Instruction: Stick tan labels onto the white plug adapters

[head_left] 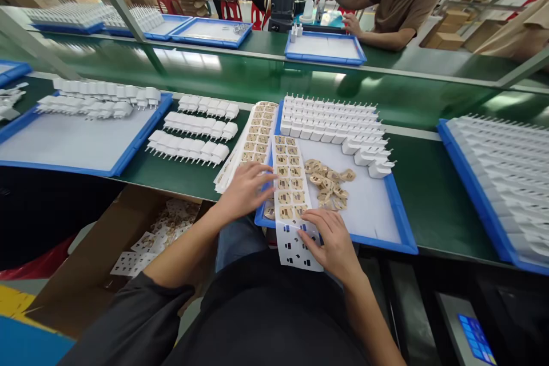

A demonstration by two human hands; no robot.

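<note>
A long white sticker sheet (297,183) with rows of tan labels lies over the left part of a blue-rimmed tray (392,211). Its lower end has bare backing with dark cut-outs and hangs past the tray's front edge. My left hand (247,187) is open at the sheet's left edge, fingers apart. My right hand (329,238) rests at the lower right of the sheet, thumb and forefinger apart, fingertips by the lowest tan label. Loose tan labels (328,180) lie heaped in the tray, right of the sheet. Behind them stand rows of white plug adapters (328,120), pins up.
A stack of sticker sheets (259,128) lies left of the tray. More white plugs (191,146) lie in rows beside another tray (81,143). A full tray (506,183) stands right. Below is a carton (94,263) of used backing. A co-worker (398,6) sits across the line.
</note>
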